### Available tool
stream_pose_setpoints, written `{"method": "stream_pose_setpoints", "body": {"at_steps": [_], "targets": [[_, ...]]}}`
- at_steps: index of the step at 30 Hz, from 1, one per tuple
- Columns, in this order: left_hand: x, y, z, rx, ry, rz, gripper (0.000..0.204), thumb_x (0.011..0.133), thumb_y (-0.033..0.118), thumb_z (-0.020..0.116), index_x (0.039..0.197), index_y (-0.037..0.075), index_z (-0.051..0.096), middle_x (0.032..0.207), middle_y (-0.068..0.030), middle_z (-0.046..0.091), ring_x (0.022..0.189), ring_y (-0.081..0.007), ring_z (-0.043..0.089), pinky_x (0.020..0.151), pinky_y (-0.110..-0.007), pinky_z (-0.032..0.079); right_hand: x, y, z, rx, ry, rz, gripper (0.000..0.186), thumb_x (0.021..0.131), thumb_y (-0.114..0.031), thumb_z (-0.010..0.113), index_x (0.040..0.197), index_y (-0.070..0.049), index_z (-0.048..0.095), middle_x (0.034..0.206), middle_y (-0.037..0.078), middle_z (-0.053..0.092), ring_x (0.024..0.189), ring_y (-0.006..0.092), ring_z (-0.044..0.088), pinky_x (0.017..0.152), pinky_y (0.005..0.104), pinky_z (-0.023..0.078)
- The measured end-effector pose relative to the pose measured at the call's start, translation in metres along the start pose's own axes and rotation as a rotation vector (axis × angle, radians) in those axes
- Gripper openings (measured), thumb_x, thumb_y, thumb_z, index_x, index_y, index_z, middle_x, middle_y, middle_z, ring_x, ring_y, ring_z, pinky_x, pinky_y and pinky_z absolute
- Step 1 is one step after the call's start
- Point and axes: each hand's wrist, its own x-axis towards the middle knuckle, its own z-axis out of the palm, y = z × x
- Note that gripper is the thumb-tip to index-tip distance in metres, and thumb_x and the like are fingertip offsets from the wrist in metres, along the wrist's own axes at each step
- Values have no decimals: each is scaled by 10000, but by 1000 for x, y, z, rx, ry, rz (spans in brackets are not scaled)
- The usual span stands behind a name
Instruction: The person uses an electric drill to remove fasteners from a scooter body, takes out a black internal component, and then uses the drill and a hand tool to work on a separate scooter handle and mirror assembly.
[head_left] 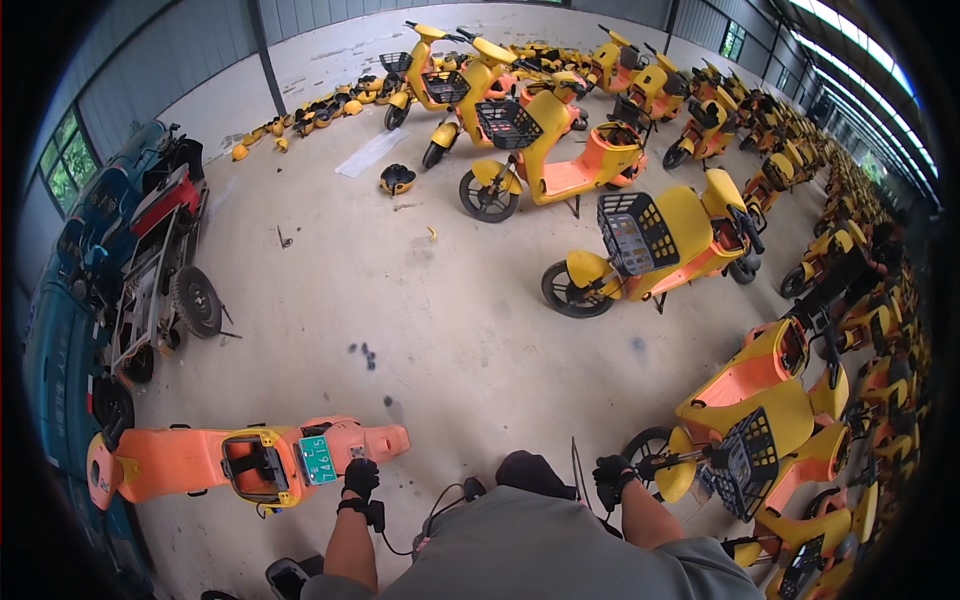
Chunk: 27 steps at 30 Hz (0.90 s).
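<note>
Scooter body, mostly orange (green plate)

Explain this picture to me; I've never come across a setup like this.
There is no machine arm here, just a person wearing a wide camera on their head. It looks down, and its lens bends straight edges. The left hand and right hand, both in dark gloves, show on either side of a grey shirt. Near the left is an orange scooter body; near the right, a yellow scooter. A helmet lies on the floor. Whether either hand grips anything isn't clear.
</note>
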Motion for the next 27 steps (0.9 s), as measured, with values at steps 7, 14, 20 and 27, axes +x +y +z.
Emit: {"method": "stream_pose_setpoints", "body": {"at_steps": [7, 14, 20, 27], "targets": [[124, 30, -53, 350, -17, 226, 127, 595, 232, 637, 618, 128, 566, 589, -61, 557, 514, -253, 538, 473, -354, 424, 82, -145, 54, 19, 1, -25, 192, 800, -249, 558, 764, -61, 539, 646, 98, 587, 515, 246, 528, 464, 400, 418], [56, 28, 0, -47, -283, -326, 91, 726, 150, 582, 735, 59, 587, 651, -113, 591, 525, -260, 564, 491, -395, 447, 179, -351, 104, -118, -77, 59, 251, 799, -271, 557, 636, -80, 558, 588, 86, 575, 476, 232, 509, 448, 388, 402], [154, 67, -37, -595, -256, -870, 82, 731, 138, 576, 737, 57, 588, 633, -112, 586, 519, -254, 564, 480, -380, 448, 227, -555, 189, -679, -102, -273, 256, 757, -223, 496, 665, -2, 587, 570, 89, 580, 477, 206, 568, 456, 328, 461], [307, 30, -83, -749, -257, -877, 72, 736, 123, 570, 740, 53, 589, 613, -111, 580, 513, -247, 564, 467, -364, 448, 217, -669, 326, -823, -271, -426, 242, 768, -212, 483, 712, -4, 592, 635, 120, 595, 556, 209, 591, 510, 324, 486]]}}
